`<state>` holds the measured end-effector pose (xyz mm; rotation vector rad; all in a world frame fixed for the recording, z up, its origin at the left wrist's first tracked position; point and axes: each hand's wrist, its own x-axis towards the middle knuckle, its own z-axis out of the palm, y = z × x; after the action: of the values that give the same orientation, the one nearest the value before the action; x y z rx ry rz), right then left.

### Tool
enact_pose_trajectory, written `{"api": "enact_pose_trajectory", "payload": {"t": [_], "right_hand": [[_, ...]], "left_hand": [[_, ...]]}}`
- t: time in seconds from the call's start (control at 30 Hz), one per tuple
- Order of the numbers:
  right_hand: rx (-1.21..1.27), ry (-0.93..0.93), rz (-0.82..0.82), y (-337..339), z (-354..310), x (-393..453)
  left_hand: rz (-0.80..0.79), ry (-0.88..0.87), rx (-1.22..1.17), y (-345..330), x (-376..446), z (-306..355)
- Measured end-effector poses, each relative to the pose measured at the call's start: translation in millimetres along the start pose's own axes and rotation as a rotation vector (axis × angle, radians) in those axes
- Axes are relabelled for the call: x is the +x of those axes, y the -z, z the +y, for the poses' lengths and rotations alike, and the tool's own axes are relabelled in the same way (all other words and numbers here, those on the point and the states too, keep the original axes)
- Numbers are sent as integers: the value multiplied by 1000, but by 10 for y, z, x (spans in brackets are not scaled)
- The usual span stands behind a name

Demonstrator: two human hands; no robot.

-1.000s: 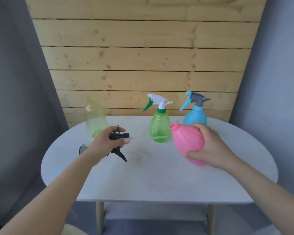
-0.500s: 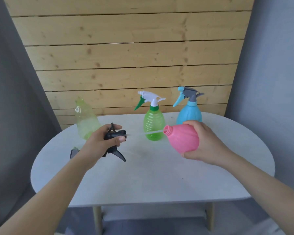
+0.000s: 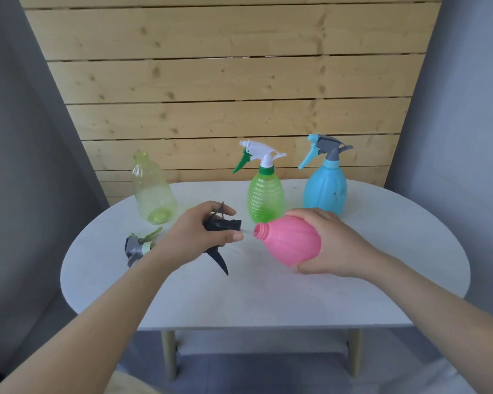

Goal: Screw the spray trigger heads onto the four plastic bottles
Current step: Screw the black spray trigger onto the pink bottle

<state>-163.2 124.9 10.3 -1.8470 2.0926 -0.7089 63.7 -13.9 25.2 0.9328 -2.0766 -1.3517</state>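
Black head [image 3: 221, 223] closer to pink bottle [image 3: 292, 240]; four bottles.

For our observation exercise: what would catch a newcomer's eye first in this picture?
At centre, the right hand holds a pink bottle tilted, its open neck facing a black trigger head gripped in the left hand. Behind stand a green spray bottle and a blue spray bottle, both capped, and at far left an uncapped pale yellow-green bottle.
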Motion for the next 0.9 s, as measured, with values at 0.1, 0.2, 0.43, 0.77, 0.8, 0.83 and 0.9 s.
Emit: {"api": "enact_pose_trajectory", "payload": {"t": [0.1, 0.2, 0.43, 0.77, 0.8, 0.83, 0.9], "right_hand": [[94, -2, -86, 19, -39, 22], [220, 4, -200, 57, -74, 45], [225, 9, -304, 97, -48, 75], [422, -62, -191, 150, -19, 71], [519, -80, -129, 167, -10, 77], [633, -101, -86, 180, 4, 84], [878, -148, -83, 191, 39, 99]], "left_hand": [[-84, 2, 7, -58, 7, 46], [-128, 11, 8, -113, 9, 80], [-226, 5, 11, -184, 62, 71], [-245, 50, -141, -166, 158, -18], [-218, 65, -180, -145, 176, -29], [-192, 82, -221, -121, 189, -40], [-154, 108, -335, -69, 195, -46]]}}
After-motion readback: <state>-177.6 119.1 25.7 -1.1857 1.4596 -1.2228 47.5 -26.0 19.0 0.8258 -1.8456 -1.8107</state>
